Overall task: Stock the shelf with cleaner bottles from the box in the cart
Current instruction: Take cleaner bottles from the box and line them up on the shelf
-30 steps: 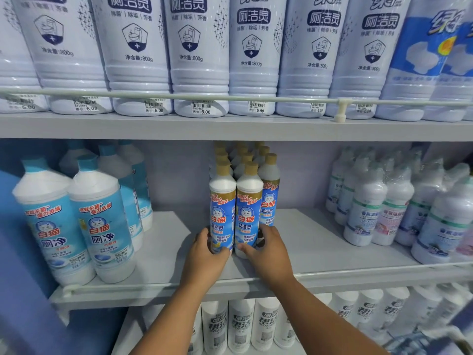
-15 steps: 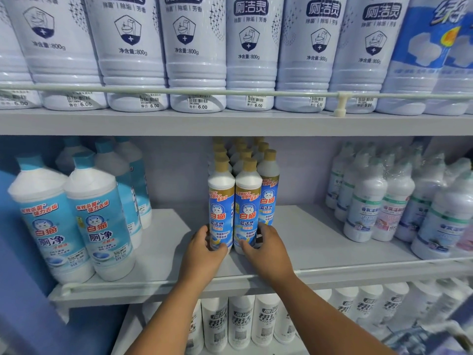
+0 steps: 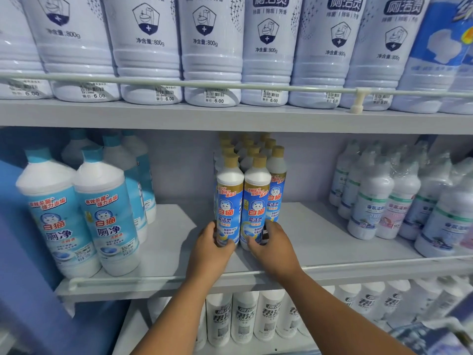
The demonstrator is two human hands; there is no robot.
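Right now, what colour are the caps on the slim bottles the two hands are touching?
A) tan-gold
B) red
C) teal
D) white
A: the slim bottles that the left hand and right hand touch at the base carry tan-gold caps; teal caps sit on the big bottles further left.
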